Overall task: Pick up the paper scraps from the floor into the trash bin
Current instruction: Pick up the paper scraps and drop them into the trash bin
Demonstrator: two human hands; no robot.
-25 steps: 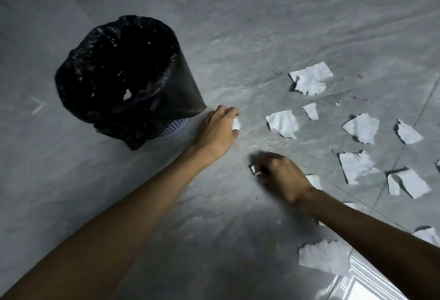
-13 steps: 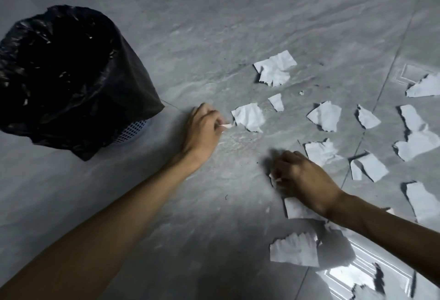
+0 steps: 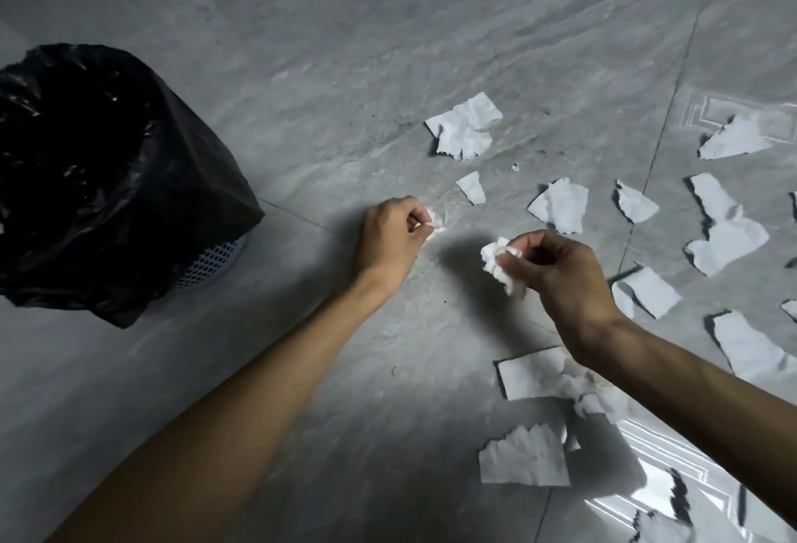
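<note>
White torn paper scraps lie scattered over the grey floor, among them a large one [image 3: 463,126] at the back and a small one [image 3: 471,187] in front of it. My left hand [image 3: 390,242] is closed around a small white scrap [image 3: 434,223] that sticks out past the fingers. Raised off the floor, my right hand [image 3: 556,268] pinches a crumpled white scrap [image 3: 500,264]. The trash bin [image 3: 213,260], white mesh lined with a black bag [image 3: 99,171], stands at the left, apart from both hands.
More scraps lie right of my hands [image 3: 560,206] [image 3: 729,236] and near my right forearm [image 3: 532,372] [image 3: 524,456]. Tile seams cross the grey floor [image 3: 302,46]. A bright patterned reflection [image 3: 673,486] shows at the lower right.
My right hand has lifted off the floor with a crumpled scrap. The scrap that lay beside my left hand is gone from the floor. The view has shifted, so the bin sits further left.
</note>
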